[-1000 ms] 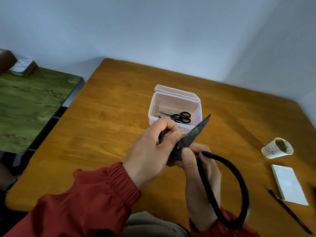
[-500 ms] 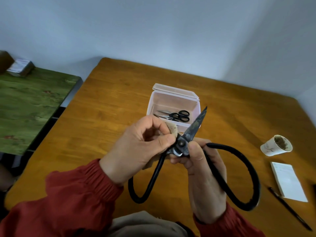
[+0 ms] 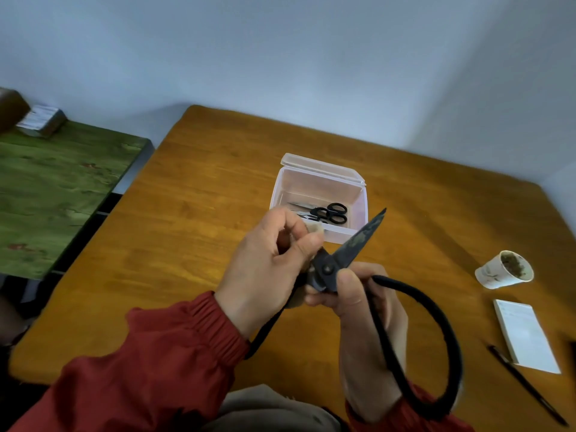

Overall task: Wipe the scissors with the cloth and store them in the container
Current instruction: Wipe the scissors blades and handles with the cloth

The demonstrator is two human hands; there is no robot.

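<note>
Large black scissors (image 3: pixel 358 244) with big looped handles are held above the wooden table, blades pointing up and to the right. My right hand (image 3: pixel 371 313) grips them at the pivot and one handle. My left hand (image 3: pixel 274 260) pinches a small beige cloth (image 3: pixel 314 228) against the blade near the pivot; most of the cloth is hidden by my fingers. Behind my hands stands a clear plastic container (image 3: pixel 321 179) with its lid open, and a small pair of black-handled scissors (image 3: pixel 327 213) lies inside it.
A tipped paper cup (image 3: pixel 501 271) with dark residue, a white notepad (image 3: pixel 526 335) and a black pen (image 3: pixel 526 385) lie at the table's right. A green table (image 3: pixel 56 188) with a small box (image 3: pixel 40 120) stands to the left. Walls close the far side.
My left hand has slid the cloth along the blade near the pivot, and the scissors' left handle has dropped behind my left wrist. The right hand keeps its grip.
</note>
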